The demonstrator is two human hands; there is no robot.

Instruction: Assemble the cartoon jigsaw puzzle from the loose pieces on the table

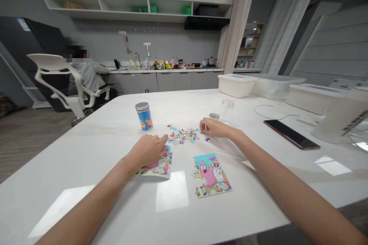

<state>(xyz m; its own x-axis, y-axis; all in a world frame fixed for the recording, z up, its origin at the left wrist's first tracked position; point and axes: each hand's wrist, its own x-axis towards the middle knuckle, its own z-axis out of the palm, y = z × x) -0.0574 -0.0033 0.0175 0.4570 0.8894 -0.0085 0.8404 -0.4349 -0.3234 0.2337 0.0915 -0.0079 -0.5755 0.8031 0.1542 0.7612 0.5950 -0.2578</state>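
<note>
My left hand point(147, 151) sits narrow, fingers loosely curled, at about 11 o'clock, with nothing in it that I can see, just above a printed SpongeBob and Patrick card point(156, 167). My right hand point(212, 128) is pinched narrow at 1 o'clock beside the heap of loose jigsaw pieces point(184, 136); I cannot tell whether it holds a piece. At 12 o'clock, nearer me, lies the partly joined jigsaw point(212, 176). A blue tin point(144, 116) stands beyond my left hand on the white table point(86, 153), and a phone point(291, 134) lies at 2 o'clock.
</note>
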